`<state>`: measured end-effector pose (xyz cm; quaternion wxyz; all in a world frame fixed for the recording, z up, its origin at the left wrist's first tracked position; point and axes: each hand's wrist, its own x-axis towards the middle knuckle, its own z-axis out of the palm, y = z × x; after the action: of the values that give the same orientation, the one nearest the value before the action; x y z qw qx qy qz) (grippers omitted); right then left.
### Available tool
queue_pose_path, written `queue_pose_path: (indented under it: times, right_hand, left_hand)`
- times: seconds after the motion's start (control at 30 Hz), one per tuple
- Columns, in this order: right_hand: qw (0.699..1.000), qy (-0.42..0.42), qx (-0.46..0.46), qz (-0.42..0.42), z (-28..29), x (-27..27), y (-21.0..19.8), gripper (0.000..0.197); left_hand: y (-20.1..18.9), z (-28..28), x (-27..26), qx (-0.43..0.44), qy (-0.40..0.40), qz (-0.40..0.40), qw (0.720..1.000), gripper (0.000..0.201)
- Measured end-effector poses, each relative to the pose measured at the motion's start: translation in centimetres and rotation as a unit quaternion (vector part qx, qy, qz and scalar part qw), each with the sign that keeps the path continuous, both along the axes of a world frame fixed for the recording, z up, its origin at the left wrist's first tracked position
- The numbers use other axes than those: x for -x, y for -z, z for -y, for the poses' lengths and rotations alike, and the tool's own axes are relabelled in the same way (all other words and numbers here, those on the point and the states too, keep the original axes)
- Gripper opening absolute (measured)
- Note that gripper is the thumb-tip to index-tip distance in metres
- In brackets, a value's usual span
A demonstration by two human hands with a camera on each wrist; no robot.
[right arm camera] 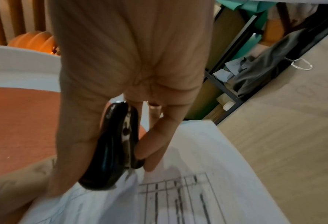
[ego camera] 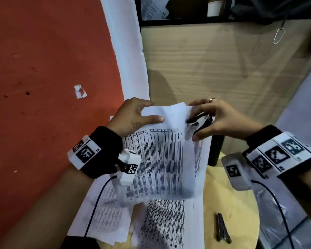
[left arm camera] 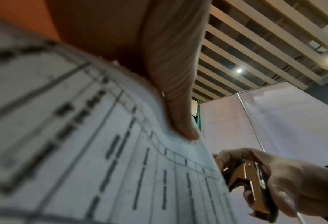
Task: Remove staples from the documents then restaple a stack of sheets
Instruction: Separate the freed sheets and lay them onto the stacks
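— Our left hand (ego camera: 131, 114) pinches the top edge of the document (ego camera: 162, 155), thumb on the printed face, fingers curled behind it, lifting it above the table.

— And our right hand (ego camera: 221, 119) grips the black staple remover (ego camera: 198, 121), thumb and fingers curled round it, its metal claws set at the document's upper right corner. We cannot see a staple there.

— Below, we see more printed sheets (ego camera: 167, 223) lying on the round wooden table (ego camera: 241, 203).

— A metal tool (ego camera: 222, 228) lies on that table, right of the sheets; we cannot tell what it is.

— Left of us is red floor (ego camera: 43, 69) with a white paper scrap (ego camera: 80, 91).
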<state>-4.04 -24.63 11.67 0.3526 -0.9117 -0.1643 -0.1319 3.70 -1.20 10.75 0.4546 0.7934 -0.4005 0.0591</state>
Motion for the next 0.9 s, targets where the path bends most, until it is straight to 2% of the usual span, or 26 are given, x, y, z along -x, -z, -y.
queue_pose_path:
  times: [0.07, 0.13, 0.23, 0.27, 0.37, 0.43, 0.53, 0.67, 0.73, 0.83, 0.9]
  right_hand:
    - [1.0, -0.01, -0.011, -0.001, -0.4, 0.1, -0.3, 0.041]
    - [1.0, -0.008, -0.022, 0.001, -0.7, 0.4, -0.4, 0.041]
    - [1.0, -0.004, -0.016, 0.003, -0.9, 0.6, -0.6, 0.041]
    - [1.0, -0.004, -0.016, 0.002, -0.9, 0.6, -0.7, 0.041]
    - [1.0, -0.005, -0.017, 0.002, -1.1, 0.7, -1.0, 0.041]
    - [1.0, 0.0, -0.026, 0.003, -1.2, 0.7, -1.1, 0.041]
    - [0.999, 0.006, -0.033, 0.017, -1.2, 0.8, -1.1, 0.042]
    - [0.997, 0.028, -0.043, 0.056, -0.8, 0.7, -0.2, 0.043]
    - [0.989, 0.055, -0.049, 0.125, -1.0, 0.6, 1.0, 0.045]
    - [0.956, 0.081, -0.022, 0.28, -1.6, 1.1, 2.9, 0.042]
    - [0.944, 0.071, 0.005, 0.322, -2.1, 1.6, 3.2, 0.04]
  left_hand:
    - [0.0, -0.2, -0.1, 0.002, 0.023, 0.006, 1.0, 0.027]
    - [0.1, -0.7, -0.5, -0.021, 0.022, 0.003, 1.0, 0.029]
    - [-0.1, -1.3, -0.9, -0.053, -0.002, 0.008, 0.999, 0.011]
    - [-0.1, -1.4, -1.0, -0.063, -0.015, 0.011, 0.998, 0.013]
    - [-0.5, -1.1, -1.0, -0.091, -0.039, 0.052, 0.994, 0.04]
    - [-0.8, -0.5, -0.6, -0.111, -0.052, 0.076, 0.99, 0.047]
    - [-1.0, 0.6, -0.2, -0.1, -0.062, 0.091, 0.989, 0.043]
    - [-0.6, 1.5, -0.1, -0.073, -0.047, 0.068, 0.994, 0.041]
    - [-0.6, 1.6, -0.1, -0.06, -0.044, 0.071, 0.995, 0.035]
    - [-0.8, 1.6, 0.0, -0.053, -0.039, 0.076, 0.995, 0.033]
    - [-0.9, 1.6, 0.1, -0.054, -0.031, 0.075, 0.995, 0.034]
